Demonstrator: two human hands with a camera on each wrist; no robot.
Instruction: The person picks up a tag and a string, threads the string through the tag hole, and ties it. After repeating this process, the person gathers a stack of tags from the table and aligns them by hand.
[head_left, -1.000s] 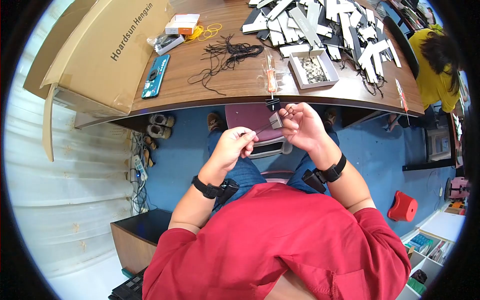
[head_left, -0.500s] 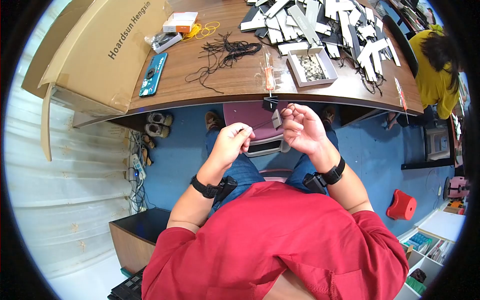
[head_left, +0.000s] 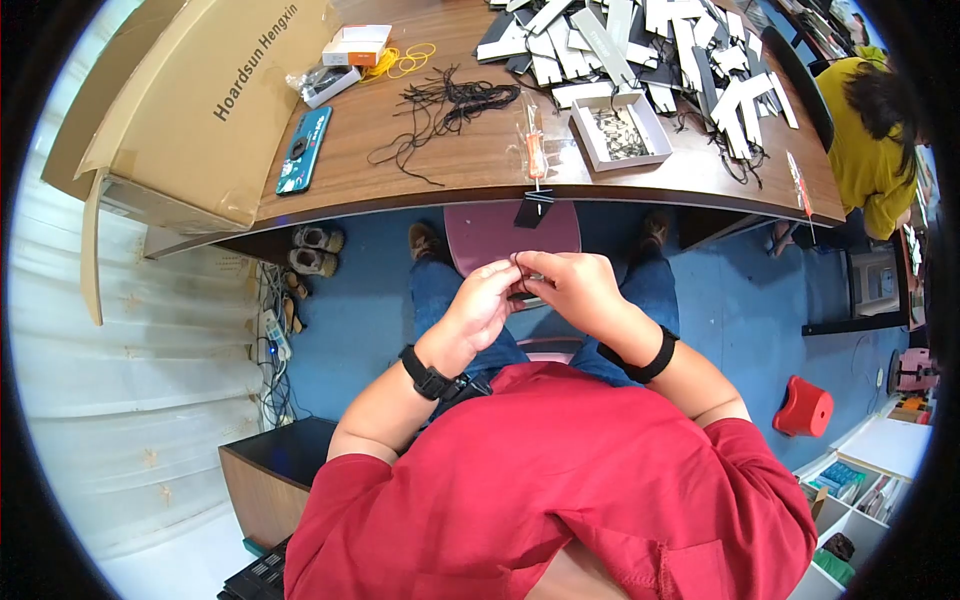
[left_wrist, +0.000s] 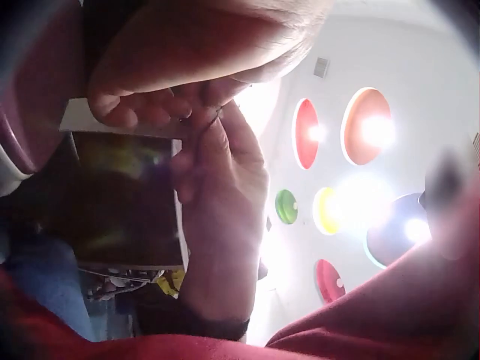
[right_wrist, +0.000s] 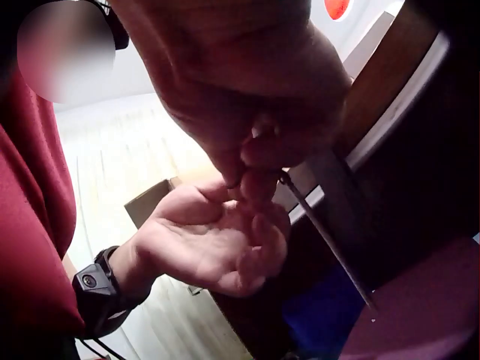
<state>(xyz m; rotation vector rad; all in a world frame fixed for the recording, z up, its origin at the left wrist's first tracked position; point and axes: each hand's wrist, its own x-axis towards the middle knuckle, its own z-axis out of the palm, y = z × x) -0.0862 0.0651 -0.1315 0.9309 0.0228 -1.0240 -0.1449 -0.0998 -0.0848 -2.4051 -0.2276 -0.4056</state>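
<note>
In the head view, the left hand (head_left: 478,308) and right hand (head_left: 582,290) meet at the fingertips above the pink chair (head_left: 510,232). A thin dark cord (left_wrist: 218,114) shows between the pinching fingertips in the left wrist view. The left hand (right_wrist: 214,240) is palm up with curled fingers in the right wrist view, under the right hand (right_wrist: 262,112). A thin straight rod or strand (right_wrist: 330,240) runs down from beside the right fingers. An orange-handled tool (head_left: 535,155) lies taped at the table edge, black pieces (head_left: 533,210) hanging at its tip.
The wooden table (head_left: 460,185) carries a large cardboard box (head_left: 200,110), a blue phone-like item (head_left: 303,150), black cords (head_left: 455,105), a white box of small parts (head_left: 620,133) and a pile of white and black strips (head_left: 600,50). A person in yellow (head_left: 870,140) sits at right.
The hands have come together and the right hand has turned over, moving left and down. The small grey piece that hung on the cord between them is no longer visible.
</note>
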